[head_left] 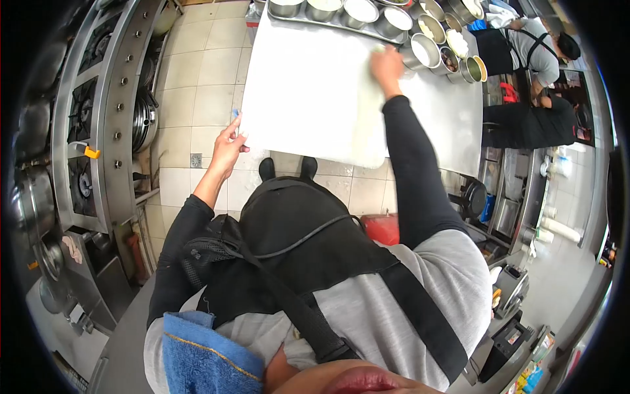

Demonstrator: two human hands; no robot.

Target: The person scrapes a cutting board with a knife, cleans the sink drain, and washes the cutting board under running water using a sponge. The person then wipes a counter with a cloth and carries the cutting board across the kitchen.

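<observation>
The bench [446, 128] carries a white board [308, 85]; the right hand [387, 65], blurred, is at its far right side near metal containers [425, 51], closed or open I cannot tell; the left hand [228, 146], fingers partly bent, is at the board's left edge beside a blue scrap [235, 113], any grip unclear.

A steel stove [111, 125] runs along the left, its burners ranged beside a row of knobs. A tool with an orange handle [92, 152] rests on its front edge, and dark round pans [144, 123] sit underneath. A small square drain [195, 160] is set in the pale tiled floor [176, 128], and a red object [380, 228] shows partly hidden lower down. At right stand two co-workers, one in a grey top [542, 60], the other in black [560, 126], near a black pan [475, 199].
</observation>
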